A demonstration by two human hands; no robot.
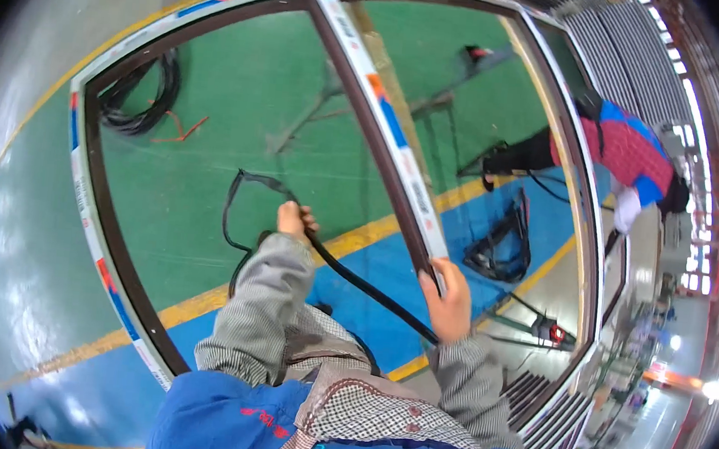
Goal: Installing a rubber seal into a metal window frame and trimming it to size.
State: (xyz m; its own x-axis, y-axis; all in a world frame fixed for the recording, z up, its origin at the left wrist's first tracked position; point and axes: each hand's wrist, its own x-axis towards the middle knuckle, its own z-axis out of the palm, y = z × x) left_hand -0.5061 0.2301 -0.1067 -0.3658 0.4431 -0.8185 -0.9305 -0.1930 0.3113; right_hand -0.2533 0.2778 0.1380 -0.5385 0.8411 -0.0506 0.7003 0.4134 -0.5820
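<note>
A black rubber sealing strip (363, 286) loops up beyond my left hand (296, 221) and runs down to the right, towards my right forearm. My left fingers are closed around it inside the left opening of a large window frame (104, 228). This frame is dark brown with printed white film along its edges. On the near end of its middle bar (407, 173) lies my right hand (448, 302), thumb on one side and fingers over the other. Whatever is under the right palm is hidden.
A coil of black strip (144, 99) lies on the green floor at the far left. Another black bundle (503, 241) rests on the blue floor band. Stands (551, 331) support the frame. At the right a person (631, 154) bends over beside it.
</note>
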